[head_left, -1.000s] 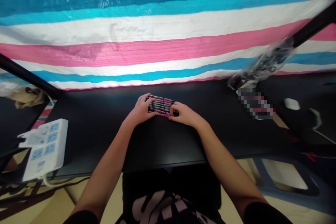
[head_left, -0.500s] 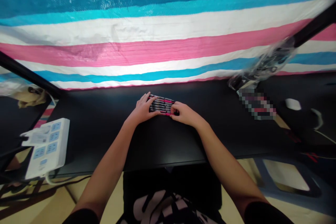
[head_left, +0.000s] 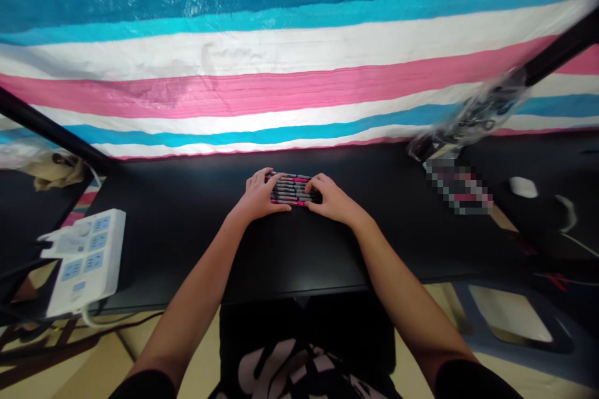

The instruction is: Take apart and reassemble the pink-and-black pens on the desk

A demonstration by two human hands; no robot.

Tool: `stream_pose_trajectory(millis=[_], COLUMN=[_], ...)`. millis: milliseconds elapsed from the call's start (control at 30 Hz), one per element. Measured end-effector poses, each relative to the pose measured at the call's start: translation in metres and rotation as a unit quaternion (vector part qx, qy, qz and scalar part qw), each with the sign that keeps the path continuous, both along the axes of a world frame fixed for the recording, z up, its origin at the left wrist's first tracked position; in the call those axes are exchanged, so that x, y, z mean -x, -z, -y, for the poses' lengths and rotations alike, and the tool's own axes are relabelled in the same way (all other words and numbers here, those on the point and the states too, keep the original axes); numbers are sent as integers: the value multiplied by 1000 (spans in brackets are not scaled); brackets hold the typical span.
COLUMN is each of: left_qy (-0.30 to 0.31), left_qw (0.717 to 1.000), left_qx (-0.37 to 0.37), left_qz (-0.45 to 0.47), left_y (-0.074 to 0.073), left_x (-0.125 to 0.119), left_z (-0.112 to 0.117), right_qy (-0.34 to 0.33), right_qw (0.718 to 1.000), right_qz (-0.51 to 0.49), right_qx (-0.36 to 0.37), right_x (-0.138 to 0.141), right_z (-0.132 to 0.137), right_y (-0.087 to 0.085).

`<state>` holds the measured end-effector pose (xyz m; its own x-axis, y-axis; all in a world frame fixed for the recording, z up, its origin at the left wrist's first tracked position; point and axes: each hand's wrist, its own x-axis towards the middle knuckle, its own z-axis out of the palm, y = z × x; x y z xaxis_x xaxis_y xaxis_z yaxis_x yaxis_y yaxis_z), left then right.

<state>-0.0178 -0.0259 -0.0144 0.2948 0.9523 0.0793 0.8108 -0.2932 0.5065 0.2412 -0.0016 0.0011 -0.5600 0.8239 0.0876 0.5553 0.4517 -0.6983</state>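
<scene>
Several slim pens [head_left: 293, 188], grey and black with pink parts, lie side by side in a flat row on the black table [head_left: 299, 249]. My left hand [head_left: 259, 195] grips the left ends of the row, thumb along the near edge and fingers at the far edge. At the right ends, my right hand [head_left: 325, 198] does the same with curled fingers and thumb. Both palms hide the tips of the pens.
A white power strip [head_left: 88, 262] stands at the table's left edge. To the right are a plastic-wrapped item [head_left: 482, 112], a blurred patch [head_left: 458, 187] and a white mouse [head_left: 523, 186]. Striped sheeting [head_left: 281, 93] hangs behind the table.
The row of pens now lies straighter, its right end less tilted toward me. My left hand has shifted slightly right, and my right hand's fingers have spread wider around the ends.
</scene>
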Motion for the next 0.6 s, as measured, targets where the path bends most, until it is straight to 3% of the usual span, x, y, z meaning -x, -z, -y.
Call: stream_pose_trajectory(millis=[133,233,367,600], left_qy=[-39,-103,-174,-199], left_qw=[997,975,935,914], left_qx=[-3,-22,-9,-25], left_qz=[72,198,309,353], left_y=[2,5,8,21], left_x=[-7,-16,-25,-28], left_z=[-5,-13,-22,-20], right_qy=[140,218,209,234], right_qw=[984,959,953,942], right_qz=[-98,-179,-209,-236], right_qx=[-50,12,61,55], right_x=[10,26,44,45], right_z=[-7,-12,-13,-16], right_y=[14,27,35,36])
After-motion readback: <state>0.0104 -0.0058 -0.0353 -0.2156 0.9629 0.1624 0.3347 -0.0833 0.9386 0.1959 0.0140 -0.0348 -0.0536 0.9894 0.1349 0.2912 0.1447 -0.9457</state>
